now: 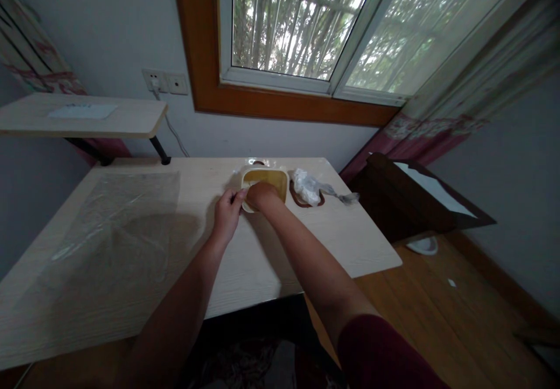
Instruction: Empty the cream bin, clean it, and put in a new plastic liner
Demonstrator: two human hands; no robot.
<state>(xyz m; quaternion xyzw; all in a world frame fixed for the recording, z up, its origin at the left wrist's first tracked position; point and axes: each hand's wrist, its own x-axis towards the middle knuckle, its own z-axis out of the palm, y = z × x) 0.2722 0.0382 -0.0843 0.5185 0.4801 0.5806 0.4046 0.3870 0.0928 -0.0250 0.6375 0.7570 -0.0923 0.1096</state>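
Observation:
A yellowish plastic container (280,177) with a pale rim stands near the back of the table. My left hand (228,209) is closed at its left front corner, thumb and fingers pinching the rim. My right hand (263,195) reaches down into the container from the front; its fingers are hidden behind the back of the hand, so what they touch does not show. Just right of the container lies a crumpled whitish plastic bag (307,187), its twisted end pointing right, over a brown ring-like shape (315,203).
A clear plastic sheet or bag (126,225) lies flat on the left of the pale wooden table (350,255). A raised shelf (135,112) with a paper stands at the back left. A dark brown box-like piece (420,196) is beyond the right edge. Behind is a window.

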